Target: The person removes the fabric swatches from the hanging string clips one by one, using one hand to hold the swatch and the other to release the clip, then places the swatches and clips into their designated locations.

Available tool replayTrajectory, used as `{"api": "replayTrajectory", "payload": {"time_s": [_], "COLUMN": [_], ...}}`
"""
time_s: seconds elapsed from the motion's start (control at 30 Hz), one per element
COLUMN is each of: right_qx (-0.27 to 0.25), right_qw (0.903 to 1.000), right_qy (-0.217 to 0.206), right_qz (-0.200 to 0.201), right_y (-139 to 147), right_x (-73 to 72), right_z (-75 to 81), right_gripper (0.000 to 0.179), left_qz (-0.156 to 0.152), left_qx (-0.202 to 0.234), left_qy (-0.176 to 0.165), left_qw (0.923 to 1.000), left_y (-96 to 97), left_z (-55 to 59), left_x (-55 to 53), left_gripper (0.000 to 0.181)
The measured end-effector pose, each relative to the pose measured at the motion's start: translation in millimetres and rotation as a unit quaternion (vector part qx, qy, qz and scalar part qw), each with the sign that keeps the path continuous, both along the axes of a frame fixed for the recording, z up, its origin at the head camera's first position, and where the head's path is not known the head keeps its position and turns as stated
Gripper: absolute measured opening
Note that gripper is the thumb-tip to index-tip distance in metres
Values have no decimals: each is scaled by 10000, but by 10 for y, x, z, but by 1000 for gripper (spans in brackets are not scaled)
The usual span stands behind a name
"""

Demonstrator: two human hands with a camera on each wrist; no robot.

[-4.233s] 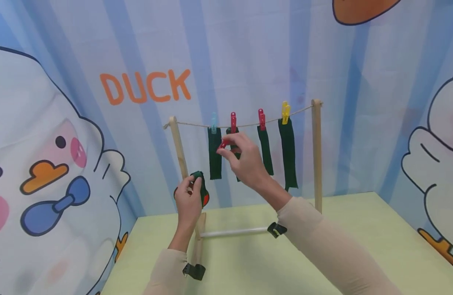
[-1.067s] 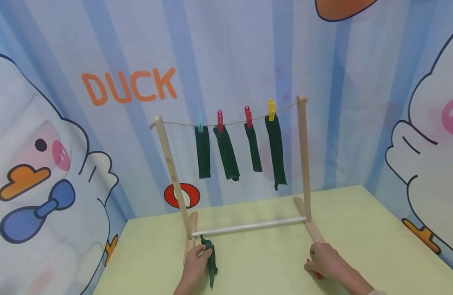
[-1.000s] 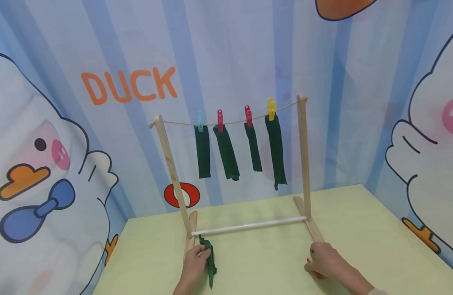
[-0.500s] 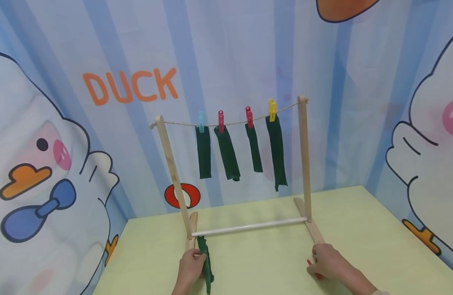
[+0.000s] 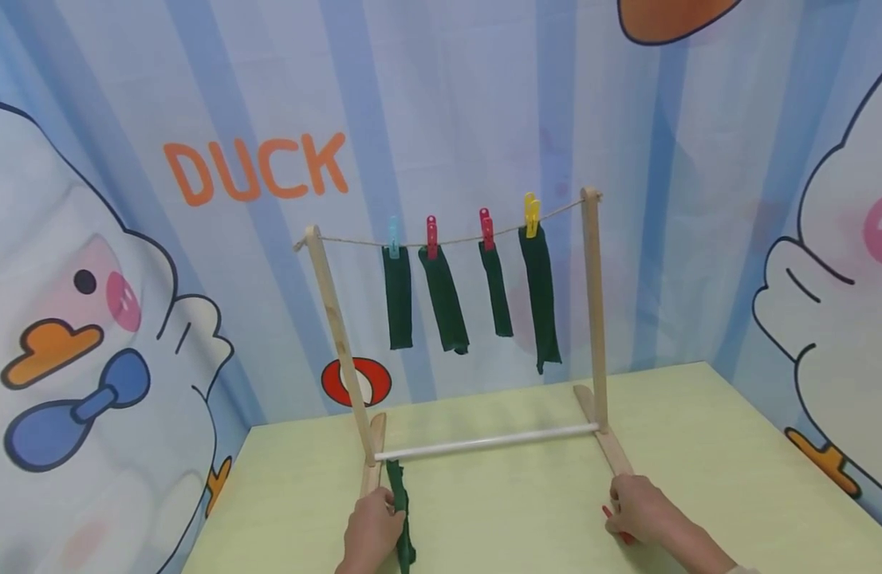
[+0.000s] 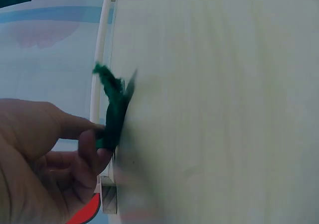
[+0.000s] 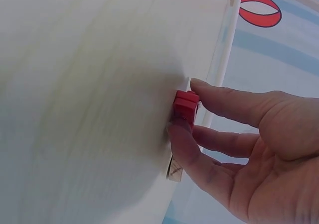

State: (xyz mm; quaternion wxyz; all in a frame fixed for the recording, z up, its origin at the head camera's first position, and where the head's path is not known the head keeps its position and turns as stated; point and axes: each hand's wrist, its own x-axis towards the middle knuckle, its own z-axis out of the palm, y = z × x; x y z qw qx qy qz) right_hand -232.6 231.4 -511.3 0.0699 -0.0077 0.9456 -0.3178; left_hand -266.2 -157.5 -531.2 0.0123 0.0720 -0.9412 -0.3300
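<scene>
1. Dark-green, narrow strip of limp cloth [image 5: 401, 501], down low on the left, its far end just beside the smooth white rod [image 5: 484, 441] of the wooden frame.
2. Left hand [image 5: 372, 529] has it: thumb and fingers closed in a pinch partway along, the cloth on that hand's right side.
3. Long axis, here's the key: it points away from the person, roughly square to the rod, while the thin twine line [image 5: 457, 241] stretches crosswise, higher and farther off.
4. Right hand [image 5: 645, 509], well apart across the pale table [image 5: 513, 510], pinches a red plastic clothespin [image 7: 186, 106]; whether that touches the table, I can't tell.
</scene>
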Motion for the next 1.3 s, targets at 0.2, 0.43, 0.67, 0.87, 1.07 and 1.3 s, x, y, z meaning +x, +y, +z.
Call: {"api": "replayTrajectory", "payload": {"time_s": [0.2,0.43,0.67,0.87,1.07,1.3], "right_qx": [133,341,249,194,298,267], "right_qw": [9999,9994,9997,9998,9995,9993], "right_qy": [-23,-72,-87,-53,-131,-260], "right_qz": [-4,7,-5,-18,-21,-74], "right_y": [8,10,13,9,8,16], "right_x": [-10,-17,-8,7,-4,-13], "right_z": [11,17,10,0,-5,-25], "right_gripper": [21,19,18,19,19,21], "left_qz": [-110,-335,-426,-412,-372,-331], "left_qx": [-374,-706,-866,-979,-992,-1010], "left_qy": [177,180,3,-194,-292,-329], "left_qw": [9991,9968,9953,9941,9939,9938], "left_y": [6,-20,-35,-41,-40,-38], "left_z": [42,67,70,87,86,93], "left_x": [6,44,47,59,66,69], "left_gripper": [37,22,21,22,23,22]}}
